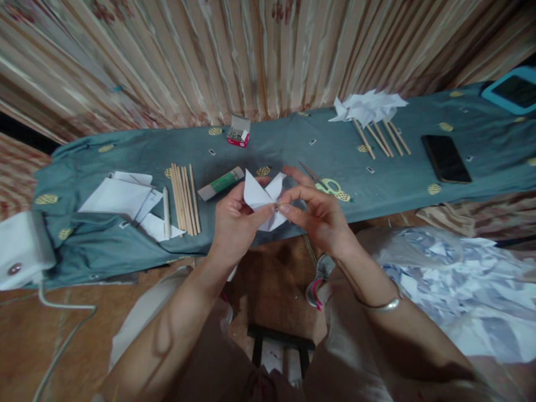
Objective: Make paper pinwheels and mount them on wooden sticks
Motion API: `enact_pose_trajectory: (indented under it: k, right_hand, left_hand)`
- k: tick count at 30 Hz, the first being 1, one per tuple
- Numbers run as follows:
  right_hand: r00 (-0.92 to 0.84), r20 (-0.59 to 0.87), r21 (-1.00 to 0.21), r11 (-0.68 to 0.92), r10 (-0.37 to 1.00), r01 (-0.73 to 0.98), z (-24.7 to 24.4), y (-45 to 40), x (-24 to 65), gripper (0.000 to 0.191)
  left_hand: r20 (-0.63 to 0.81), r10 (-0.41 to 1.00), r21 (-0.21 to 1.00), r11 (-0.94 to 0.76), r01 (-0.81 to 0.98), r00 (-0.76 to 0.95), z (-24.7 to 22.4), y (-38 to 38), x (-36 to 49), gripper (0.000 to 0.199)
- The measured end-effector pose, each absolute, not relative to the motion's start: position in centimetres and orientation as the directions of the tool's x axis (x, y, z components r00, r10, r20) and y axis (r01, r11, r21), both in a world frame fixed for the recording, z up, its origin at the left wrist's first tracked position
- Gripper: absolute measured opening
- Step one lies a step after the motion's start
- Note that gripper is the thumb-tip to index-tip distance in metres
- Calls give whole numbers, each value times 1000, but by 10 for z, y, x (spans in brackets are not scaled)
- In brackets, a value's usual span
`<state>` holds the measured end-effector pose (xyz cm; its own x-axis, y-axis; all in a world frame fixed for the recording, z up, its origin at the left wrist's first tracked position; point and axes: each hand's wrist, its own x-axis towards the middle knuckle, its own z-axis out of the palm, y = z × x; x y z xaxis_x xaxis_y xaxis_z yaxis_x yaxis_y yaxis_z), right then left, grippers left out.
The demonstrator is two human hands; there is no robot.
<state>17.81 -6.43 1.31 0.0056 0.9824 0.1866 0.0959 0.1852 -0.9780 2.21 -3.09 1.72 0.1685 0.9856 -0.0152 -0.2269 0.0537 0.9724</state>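
Observation:
Between my hands, in the middle of the view, is a white paper pinwheel (256, 192) with folded blades. My left hand (235, 220) grips it from the left, thumb pressed near its centre. From the right, my right hand (320, 215) pinches at the centre with thumb and forefinger; a tiny pin-like thing seems to be there, too small to make out well. Just behind my right hand lie scissors (329, 185) with pale yellow-green handles. A green and grey box (221, 183) lies beyond my left hand, and a small red box (238, 134) of pins stands open farther back.
On the cloth-covered table (285, 145), wooden sticks (184, 198), a white pen-like stick (166, 212) and paper sheets (121, 195) lie left. Finished pinwheels (371, 107) on sticks and a phone (446, 158) lie right. A bag of paper pieces (456, 279) sits below right.

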Motion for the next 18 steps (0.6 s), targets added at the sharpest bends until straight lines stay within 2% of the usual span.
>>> enact_pose_trajectory:
  k: [11,18]
  right_hand:
    - [61,91,-996,90,994,6,10,-61,171,19]
    - [78,113,-993,111,991,31,5,-62,171,17]
  left_hand:
    - [60,976,990,-31,-139,208,18,-34,19,48]
    - [52,973,991,-22,-134,223,14,-33,15,49]
